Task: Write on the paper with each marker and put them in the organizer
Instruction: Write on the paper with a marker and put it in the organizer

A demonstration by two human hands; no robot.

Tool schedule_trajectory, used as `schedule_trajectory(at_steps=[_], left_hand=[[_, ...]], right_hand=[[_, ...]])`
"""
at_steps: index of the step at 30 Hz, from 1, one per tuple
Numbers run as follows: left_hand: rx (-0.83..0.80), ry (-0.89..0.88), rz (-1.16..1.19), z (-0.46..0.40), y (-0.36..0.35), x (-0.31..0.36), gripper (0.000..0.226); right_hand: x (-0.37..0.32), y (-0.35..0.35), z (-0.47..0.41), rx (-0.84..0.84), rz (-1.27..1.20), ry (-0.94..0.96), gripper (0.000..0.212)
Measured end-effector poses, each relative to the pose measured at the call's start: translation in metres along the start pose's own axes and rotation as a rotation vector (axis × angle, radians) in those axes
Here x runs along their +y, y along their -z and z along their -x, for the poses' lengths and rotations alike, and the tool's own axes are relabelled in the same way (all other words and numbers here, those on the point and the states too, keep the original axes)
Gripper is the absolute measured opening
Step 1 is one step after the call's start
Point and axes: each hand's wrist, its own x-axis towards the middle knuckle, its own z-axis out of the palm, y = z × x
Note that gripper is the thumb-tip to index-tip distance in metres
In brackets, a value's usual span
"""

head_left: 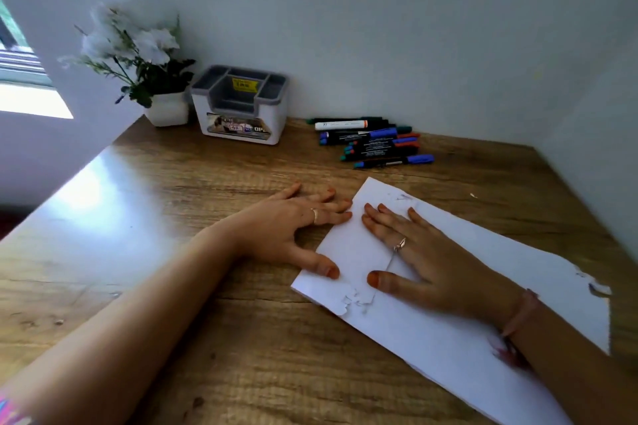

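Head view: 2 bare hands lay flat on a wooden desk. The left hand had its fingers straight and spread, thumb tip pressing the near edge of a white paper, gripping nothing. The right hand rested palm-down on the same sheet, fingers straight, holding nothing. Beyond the fingertips, well apart, lay a loose pile of markers. Left of that pile stood a white organizer with grey compartments, beside a potted plant. The paper's edges looked torn, so it could likely rip further or slide once either hand lifted. The round markers might roll when 1 is pulled from the pile.
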Motion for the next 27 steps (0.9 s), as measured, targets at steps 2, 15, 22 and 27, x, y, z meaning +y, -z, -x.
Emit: schedule_trajectory(at_steps=[2,15,22,27], left_hand=[[0.015,-0.003,0.017,0.001,-0.001,0.003,0.089],[0.103,0.071,0.052,0.019,-0.011,0.025,0.093],[0.108,0.049,0.052,0.018,0.0,0.028,0.09],[0.112,0.021,0.01,0.017,-0.003,0.029,0.09]], right_hand=[[-0.001,-0.001,0.001,0.005,-0.006,0.001,0.08],[-0.004,0.033,-0.002,-0.053,-0.388,-0.113,0.057],[0.037,0.068,-0.057,0.337,-0.029,-0.233,0.03],[0.051,0.057,-0.089,0.236,0.282,-0.292,0.033]])
